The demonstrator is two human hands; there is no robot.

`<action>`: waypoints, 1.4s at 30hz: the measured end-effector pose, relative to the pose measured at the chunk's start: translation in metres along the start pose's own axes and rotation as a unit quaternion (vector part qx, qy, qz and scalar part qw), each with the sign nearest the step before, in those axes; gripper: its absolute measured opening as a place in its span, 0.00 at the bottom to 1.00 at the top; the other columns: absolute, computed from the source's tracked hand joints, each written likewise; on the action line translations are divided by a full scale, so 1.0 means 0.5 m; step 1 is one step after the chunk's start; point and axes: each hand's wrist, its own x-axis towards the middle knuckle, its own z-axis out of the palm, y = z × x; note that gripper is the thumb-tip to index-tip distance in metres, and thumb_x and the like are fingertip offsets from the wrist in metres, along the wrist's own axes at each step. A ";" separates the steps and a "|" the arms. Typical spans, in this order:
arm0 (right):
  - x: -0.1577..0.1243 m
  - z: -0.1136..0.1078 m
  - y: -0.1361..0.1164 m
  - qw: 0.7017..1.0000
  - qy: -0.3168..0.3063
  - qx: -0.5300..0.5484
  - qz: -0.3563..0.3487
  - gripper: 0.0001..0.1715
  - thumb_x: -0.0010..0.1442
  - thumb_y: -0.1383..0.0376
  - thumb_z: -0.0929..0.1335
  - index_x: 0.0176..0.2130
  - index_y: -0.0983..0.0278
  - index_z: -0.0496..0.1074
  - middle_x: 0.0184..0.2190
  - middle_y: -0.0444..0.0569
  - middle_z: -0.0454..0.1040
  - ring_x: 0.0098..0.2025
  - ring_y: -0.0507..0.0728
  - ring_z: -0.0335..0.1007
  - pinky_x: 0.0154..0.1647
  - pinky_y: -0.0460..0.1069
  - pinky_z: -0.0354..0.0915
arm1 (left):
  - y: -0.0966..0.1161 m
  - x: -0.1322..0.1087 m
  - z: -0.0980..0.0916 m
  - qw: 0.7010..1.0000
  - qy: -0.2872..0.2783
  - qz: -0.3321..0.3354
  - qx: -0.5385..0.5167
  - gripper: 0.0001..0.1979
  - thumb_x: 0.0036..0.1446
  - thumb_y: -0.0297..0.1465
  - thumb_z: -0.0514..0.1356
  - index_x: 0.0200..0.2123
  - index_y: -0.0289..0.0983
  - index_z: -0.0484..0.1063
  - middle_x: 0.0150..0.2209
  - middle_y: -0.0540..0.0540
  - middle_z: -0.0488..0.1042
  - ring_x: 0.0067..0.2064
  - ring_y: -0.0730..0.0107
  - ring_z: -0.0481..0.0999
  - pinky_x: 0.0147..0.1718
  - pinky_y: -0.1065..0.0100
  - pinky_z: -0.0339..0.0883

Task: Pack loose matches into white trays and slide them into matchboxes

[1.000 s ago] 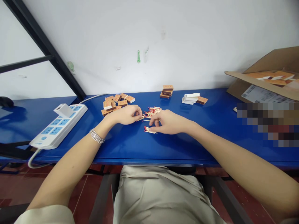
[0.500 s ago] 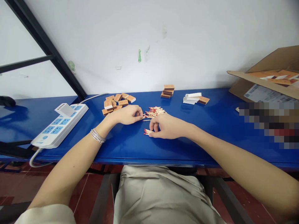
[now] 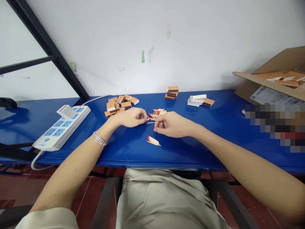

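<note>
A heap of red-tipped matches [image 3: 157, 114] lies on the blue table between my two hands. At the heap's left edge, my left hand [image 3: 134, 117] is closed in a pinch, with what looks like a match at its fingertips. My right hand [image 3: 172, 124] hovers at the heap's near right side. Its fingers are curled and stand a little apart from the thumb, with nothing visible between them. A small row of matches [image 3: 153, 141] lies by itself in front of the heap, heads to the left, apart from both hands.
Several matchboxes [image 3: 126, 104] are piled behind my left hand. A short matchbox stack [image 3: 172, 93] and white matchbox trays [image 3: 197, 99] stand near the wall. A power strip [image 3: 64, 127] lies at left, and a cardboard box [image 3: 247, 92] of matchboxes at right.
My right hand has let go of the small row of matches and moved up toward the heap. The row now lies loose on the table. My left hand has hardly moved.
</note>
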 end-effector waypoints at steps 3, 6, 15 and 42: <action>0.003 0.003 0.004 0.998 0.050 -0.019 0.021 0.07 0.55 0.61 0.70 0.30 0.63 0.75 0.26 0.43 0.77 0.26 0.50 0.68 0.29 0.45 0.61 | 0.004 -0.001 -0.001 0.999 -0.016 0.031 -0.038 0.11 0.58 0.34 0.56 0.38 0.33 0.74 0.34 0.45 0.77 0.31 0.72 0.70 0.31 0.70 0.63; 0.005 0.007 0.003 0.997 0.070 -0.019 0.040 0.07 0.55 0.60 0.70 0.31 0.62 0.75 0.27 0.43 0.78 0.27 0.50 0.70 0.29 0.45 0.61 | 0.004 -0.001 0.000 0.994 -0.032 0.055 -0.087 0.12 0.58 0.35 0.58 0.39 0.33 0.75 0.36 0.45 0.77 0.31 0.73 0.71 0.30 0.71 0.63; 0.006 0.006 -0.001 0.997 -0.001 0.010 0.077 0.11 0.54 0.58 0.72 0.30 0.63 0.72 0.25 0.43 0.77 0.24 0.50 0.72 0.29 0.46 0.63 | 0.005 0.002 0.003 0.993 -0.050 0.059 -0.091 0.12 0.57 0.37 0.62 0.37 0.34 0.77 0.27 0.49 0.74 0.25 0.77 0.66 0.25 0.73 0.58; 0.002 0.007 0.000 0.999 0.013 0.011 0.047 0.10 0.54 0.59 0.71 0.34 0.63 0.71 0.26 0.42 0.76 0.26 0.50 0.69 0.30 0.46 0.61 | -0.002 0.004 0.006 0.996 -0.015 0.035 -0.077 0.11 0.55 0.36 0.63 0.35 0.33 0.77 0.30 0.47 0.77 0.25 0.76 0.68 0.26 0.72 0.61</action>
